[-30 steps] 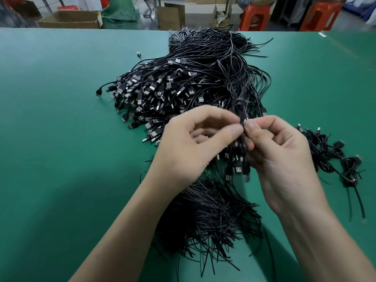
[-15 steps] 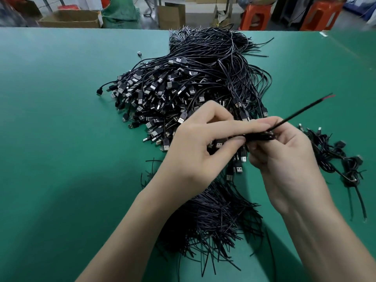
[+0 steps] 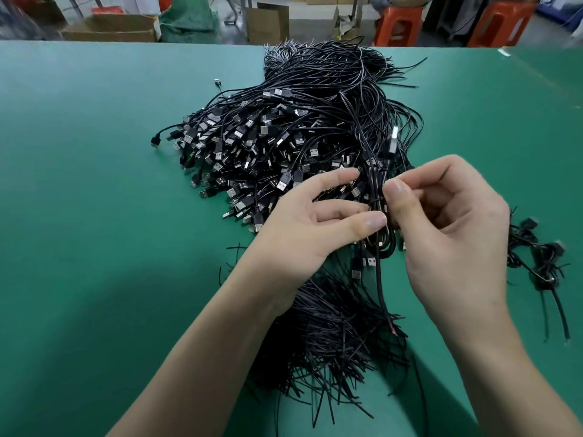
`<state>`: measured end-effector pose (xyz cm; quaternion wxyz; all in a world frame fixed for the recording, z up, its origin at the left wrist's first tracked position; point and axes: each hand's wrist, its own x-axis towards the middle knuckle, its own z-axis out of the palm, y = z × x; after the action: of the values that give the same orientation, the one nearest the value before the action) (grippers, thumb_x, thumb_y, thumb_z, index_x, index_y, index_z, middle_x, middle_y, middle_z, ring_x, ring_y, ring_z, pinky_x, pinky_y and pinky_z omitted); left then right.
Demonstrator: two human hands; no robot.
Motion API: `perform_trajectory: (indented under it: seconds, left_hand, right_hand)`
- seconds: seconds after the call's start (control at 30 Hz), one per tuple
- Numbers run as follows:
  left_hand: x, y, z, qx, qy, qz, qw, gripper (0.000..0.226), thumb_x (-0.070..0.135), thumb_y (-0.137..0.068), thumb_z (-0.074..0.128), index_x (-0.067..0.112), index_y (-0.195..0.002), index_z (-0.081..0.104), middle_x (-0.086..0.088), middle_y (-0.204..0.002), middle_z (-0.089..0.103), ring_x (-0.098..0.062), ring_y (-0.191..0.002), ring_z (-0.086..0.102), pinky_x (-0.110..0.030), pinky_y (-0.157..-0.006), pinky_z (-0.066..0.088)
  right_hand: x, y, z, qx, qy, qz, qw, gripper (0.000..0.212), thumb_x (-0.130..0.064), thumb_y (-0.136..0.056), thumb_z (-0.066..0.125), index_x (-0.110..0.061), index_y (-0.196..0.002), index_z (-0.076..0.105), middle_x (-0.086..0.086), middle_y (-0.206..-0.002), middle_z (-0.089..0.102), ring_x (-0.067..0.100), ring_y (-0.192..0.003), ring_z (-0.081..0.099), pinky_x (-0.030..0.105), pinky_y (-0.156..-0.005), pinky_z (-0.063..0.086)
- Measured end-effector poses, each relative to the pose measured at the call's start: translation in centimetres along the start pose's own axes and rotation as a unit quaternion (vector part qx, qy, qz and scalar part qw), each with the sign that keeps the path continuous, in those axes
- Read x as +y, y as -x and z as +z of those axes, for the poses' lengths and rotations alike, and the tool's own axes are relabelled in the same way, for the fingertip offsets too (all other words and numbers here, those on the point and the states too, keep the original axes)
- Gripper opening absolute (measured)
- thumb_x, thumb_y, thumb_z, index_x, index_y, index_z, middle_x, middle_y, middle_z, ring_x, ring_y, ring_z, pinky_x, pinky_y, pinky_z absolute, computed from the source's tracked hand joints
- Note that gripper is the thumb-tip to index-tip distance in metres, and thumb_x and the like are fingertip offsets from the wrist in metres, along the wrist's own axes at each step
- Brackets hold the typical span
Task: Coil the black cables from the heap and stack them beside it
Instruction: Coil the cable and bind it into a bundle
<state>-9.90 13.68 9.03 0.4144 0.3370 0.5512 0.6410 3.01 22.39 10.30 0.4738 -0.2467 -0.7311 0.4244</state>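
My left hand and right hand both pinch the cable between them; long axis near-far, free tail pointing nearward.

Bright, even light — soft shadows, warped edges.

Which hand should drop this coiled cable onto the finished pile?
Right. The right hand pinches the coil, and the finished pile lies just beyond it on that side; the left hand would have to cross over.
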Motion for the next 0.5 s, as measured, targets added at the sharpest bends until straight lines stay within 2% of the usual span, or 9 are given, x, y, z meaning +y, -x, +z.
perform_trajectory:
  seconds: [0.07, 0.17, 0.23, 0.3, 0.33, 0.4, 0.43, 0.5]
  left_hand:
    - [-0.18, -0.04, -0.03, -0.011, 0.006, -0.006, 1.0, 0.06, 0.018, -0.082, 0.082, 0.021, -0.139, 0.062, -0.004, -0.104, 0.078, -0.012, -0.099, 0.074, -0.028, -0.095, 0.054]
    - [-0.06, 0.21, 0.31, -0.014, -0.002, 0.036, 0.999, 0.037, 0.006, -0.088, 0.079, 0.017, -0.122, 0.074, -0.005, -0.108, 0.079, -0.012, -0.1, 0.074, -0.023, -0.09, 0.056]
    - [0.09, 0.33, 0.54, 0.019, -0.012, 0.076, 0.997, 0.028, 0.0, -0.086, 0.08, 0.018, -0.107, 0.077, -0.004, -0.103, 0.079, -0.013, -0.096, 0.073, -0.026, -0.087, 0.059]
    - [0.15, 0.37, 0.67, 0.051, -0.055, 0.127, 0.989, 0.026, -0.001, -0.083, 0.082, 0.02, -0.098, 0.076, -0.005, -0.099, 0.077, -0.013, -0.094, 0.071, -0.038, -0.088, 0.06]
    - [0.17, 0.37, 0.72, 0.068, -0.11, 0.159, 0.979, 0.025, 0.002, -0.083, 0.083, 0.024, -0.095, 0.076, -0.001, -0.096, 0.075, -0.008, -0.092, 0.068, -0.034, -0.085, 0.056]
    - [0.29, 0.41, 0.74, 0.095, -0.224, 0.203, 0.949, 0.026, 0.008, -0.083, 0.085, 0.03, -0.093, 0.075, 0.01, -0.088, 0.065, 0.001, -0.08, 0.056, -0.014, -0.074, 0.041]
    - [0.31, 0.46, 0.75, 0.092, -0.233, 0.203, 0.947, 0.025, 0.007, -0.084, 0.083, 0.029, -0.094, 0.076, 0.01, -0.082, 0.059, 0.001, -0.072, 0.05, -0.01, -0.069, 0.037]
    - [0.45, 0.67, 0.78, 0.044, -0.179, 0.175, 0.967, 0.018, 0.004, -0.092, 0.075, 0.02, -0.1, 0.079, 0.001, -0.074, 0.059, -0.003, -0.064, 0.049, -0.012, -0.061, 0.038]
  right_hand:
    - [-0.05, 0.06, -0.03, -0.005, 0.011, -0.012, 1.0, 0.018, -0.016, -0.097, 0.066, -0.023, -0.082, 0.061, 0.004, -0.068, 0.061, 0.021, -0.06, 0.054, 0.031, -0.053, 0.043]
    - [-0.19, -0.02, 0.02, -0.009, -0.013, 0.012, 1.0, 0.016, -0.017, -0.097, 0.067, -0.022, -0.082, 0.063, 0.0, -0.065, 0.062, 0.015, -0.057, 0.054, 0.026, -0.053, 0.043]
    - [-0.31, 0.01, 0.2, -0.018, -0.109, 0.076, 0.991, 0.016, -0.018, -0.094, 0.068, -0.022, -0.079, 0.065, -0.005, -0.059, 0.058, 0.009, -0.053, 0.048, 0.02, -0.052, 0.04]
    - [-0.19, 0.05, 0.52, -0.025, -0.232, 0.167, 0.958, 0.02, -0.014, -0.091, 0.067, -0.024, -0.074, 0.068, -0.006, -0.058, 0.055, 0.006, -0.05, 0.043, 0.018, -0.049, 0.036]
    - [0.02, 0.04, 0.6, -0.02, -0.264, 0.202, 0.943, 0.022, -0.009, -0.091, 0.067, -0.023, -0.074, 0.068, -0.005, -0.059, 0.055, 0.005, -0.049, 0.042, 0.017, -0.048, 0.036]
    - [0.41, -0.05, 0.57, -0.008, -0.276, 0.241, 0.93, 0.023, 0.001, -0.093, 0.063, -0.017, -0.078, 0.066, -0.003, -0.06, 0.054, 0.004, -0.048, 0.042, 0.017, -0.046, 0.036]
    - [0.51, -0.15, 0.51, -0.005, -0.278, 0.247, 0.928, 0.022, 0.003, -0.094, 0.061, -0.014, -0.08, 0.065, -0.004, -0.059, 0.055, 0.004, -0.048, 0.043, 0.016, -0.046, 0.036]
    - [0.49, -0.33, 0.39, -0.005, -0.283, 0.239, 0.929, 0.021, 0.002, -0.094, 0.06, -0.013, -0.081, 0.064, -0.005, -0.059, 0.057, 0.003, -0.048, 0.045, 0.015, -0.045, 0.037]
